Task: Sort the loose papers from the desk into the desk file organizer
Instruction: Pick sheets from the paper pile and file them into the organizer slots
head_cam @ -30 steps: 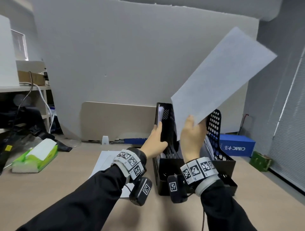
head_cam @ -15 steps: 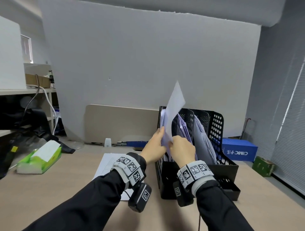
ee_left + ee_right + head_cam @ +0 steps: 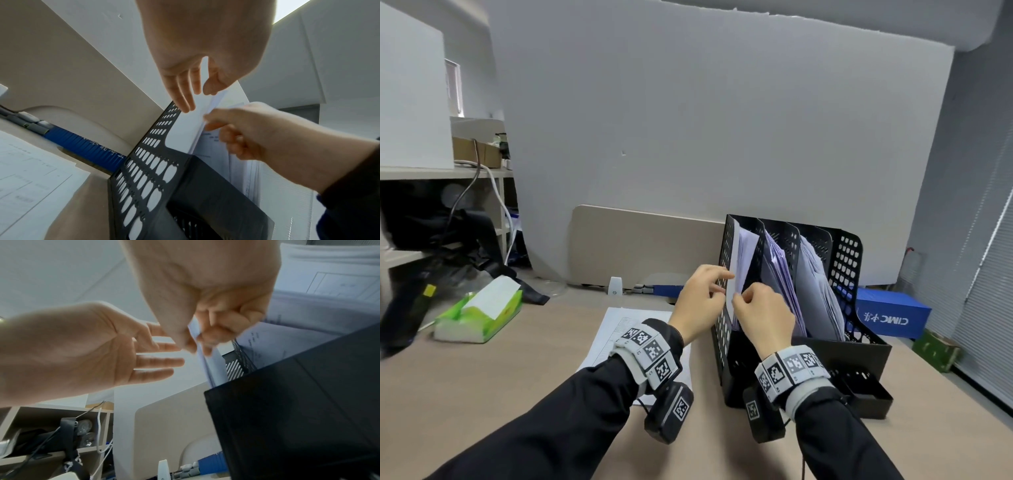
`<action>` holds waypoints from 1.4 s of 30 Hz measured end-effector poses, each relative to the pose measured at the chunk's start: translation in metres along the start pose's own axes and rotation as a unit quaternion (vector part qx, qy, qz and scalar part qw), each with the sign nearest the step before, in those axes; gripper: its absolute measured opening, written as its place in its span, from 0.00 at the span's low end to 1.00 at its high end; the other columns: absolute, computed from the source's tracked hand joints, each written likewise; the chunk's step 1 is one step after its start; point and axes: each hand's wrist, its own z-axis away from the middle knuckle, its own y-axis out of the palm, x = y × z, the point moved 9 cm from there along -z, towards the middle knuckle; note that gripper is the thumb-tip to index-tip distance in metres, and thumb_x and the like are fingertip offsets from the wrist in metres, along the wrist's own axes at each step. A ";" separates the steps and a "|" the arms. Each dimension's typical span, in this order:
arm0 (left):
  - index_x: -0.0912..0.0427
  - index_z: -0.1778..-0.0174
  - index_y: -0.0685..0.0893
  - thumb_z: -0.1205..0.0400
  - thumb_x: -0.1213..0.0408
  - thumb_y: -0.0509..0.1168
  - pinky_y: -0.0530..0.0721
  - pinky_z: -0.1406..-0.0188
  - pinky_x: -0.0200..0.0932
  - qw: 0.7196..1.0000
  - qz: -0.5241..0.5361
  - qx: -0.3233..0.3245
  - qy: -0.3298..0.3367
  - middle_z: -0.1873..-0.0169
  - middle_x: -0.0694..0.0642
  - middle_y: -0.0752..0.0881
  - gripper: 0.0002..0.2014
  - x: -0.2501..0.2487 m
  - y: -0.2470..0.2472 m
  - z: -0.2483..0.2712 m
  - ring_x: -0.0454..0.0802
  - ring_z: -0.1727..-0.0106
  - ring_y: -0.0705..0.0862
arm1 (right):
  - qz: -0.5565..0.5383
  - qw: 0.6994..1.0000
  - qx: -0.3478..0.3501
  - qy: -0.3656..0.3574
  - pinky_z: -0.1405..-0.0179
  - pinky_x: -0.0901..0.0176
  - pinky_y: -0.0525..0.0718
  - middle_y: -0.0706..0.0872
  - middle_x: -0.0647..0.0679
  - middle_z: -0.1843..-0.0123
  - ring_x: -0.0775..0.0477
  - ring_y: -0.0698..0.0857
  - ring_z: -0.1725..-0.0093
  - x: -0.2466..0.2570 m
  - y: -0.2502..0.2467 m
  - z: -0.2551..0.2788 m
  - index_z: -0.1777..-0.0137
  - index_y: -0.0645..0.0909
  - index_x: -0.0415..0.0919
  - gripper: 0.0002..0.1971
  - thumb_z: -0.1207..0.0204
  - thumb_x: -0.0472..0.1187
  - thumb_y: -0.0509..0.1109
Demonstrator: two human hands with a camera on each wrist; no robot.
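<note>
A black perforated file organizer (image 3: pixel 846 263) stands on the desk with papers in three slots. A white sheet (image 3: pixel 740 260) stands in its leftmost slot. My right hand (image 3: pixel 739 301) pinches that sheet's near edge between thumb and curled fingers, shown closely in the right wrist view (image 3: pixel 202 344). My left hand (image 3: pixel 717 284) is just left of it, fingers straight, tips at the organizer's left wall (image 3: pixel 148 162) and the sheet (image 3: pixel 185 126). More loose papers (image 3: pixel 619 339) lie flat on the desk left of the organizer, partly under my left forearm.
A green tissue pack (image 3: pixel 479 315) lies at the desk's left. A beige divider panel (image 3: pixel 647 246) stands behind the desk. A blue box (image 3: pixel 887 315) and a green box (image 3: pixel 938 349) sit right of the organizer. Cluttered shelves (image 3: pixel 441 212) stand at far left.
The sheet came down from high above the organizer into the leftmost slot, with my right hand still holding it. My left hand let go of the organizer's wall and now has straight fingers.
</note>
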 end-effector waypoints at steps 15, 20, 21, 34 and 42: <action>0.65 0.52 0.81 0.18 0.73 0.60 0.83 0.69 0.44 0.887 0.127 -0.083 -0.437 0.57 0.61 0.79 0.05 0.177 -0.067 0.100 0.55 0.62 0.80 | -0.362 0.830 0.326 0.272 0.51 0.50 0.82 0.79 0.40 0.42 0.39 0.81 0.44 0.008 0.156 0.062 0.35 0.76 0.36 0.16 0.21 0.40 0.69; 0.67 0.53 0.81 0.19 0.73 0.62 0.90 0.68 0.49 0.864 0.168 -0.099 -0.464 0.62 0.62 0.80 0.04 0.193 -0.072 0.104 0.57 0.65 0.83 | -0.422 0.798 0.261 0.343 0.38 0.38 0.84 0.81 0.23 0.33 0.22 0.83 0.35 -0.014 0.177 0.068 0.30 0.75 0.27 0.22 0.22 0.35 0.66; 0.67 0.53 0.81 0.19 0.73 0.62 0.91 0.67 0.50 0.862 0.170 -0.104 -0.466 0.61 0.63 0.80 0.03 0.193 -0.071 0.103 0.57 0.64 0.83 | -0.437 0.789 0.252 0.350 0.47 0.42 0.88 0.82 0.21 0.35 0.21 0.84 0.38 -0.017 0.180 0.069 0.31 0.77 0.26 0.22 0.24 0.34 0.66; 0.63 0.39 0.85 0.23 0.49 0.77 0.92 0.54 0.51 0.874 0.202 0.036 -0.441 0.51 0.60 0.86 0.25 0.182 -0.042 0.100 0.55 0.58 0.86 | -0.479 0.768 0.362 0.224 0.72 0.57 0.84 0.90 0.38 0.55 0.44 0.87 0.67 0.002 0.195 0.082 0.42 0.88 0.33 0.11 0.18 0.37 0.70; 0.60 0.39 0.83 0.26 0.56 0.80 0.92 0.52 0.54 0.879 0.211 0.053 -0.424 0.48 0.63 0.92 0.23 0.181 -0.034 0.102 0.62 0.51 0.92 | -0.501 0.745 0.385 0.215 0.69 0.44 0.92 0.90 0.31 0.47 0.35 0.92 0.53 0.011 0.192 0.086 0.39 0.84 0.25 0.13 0.19 0.31 0.72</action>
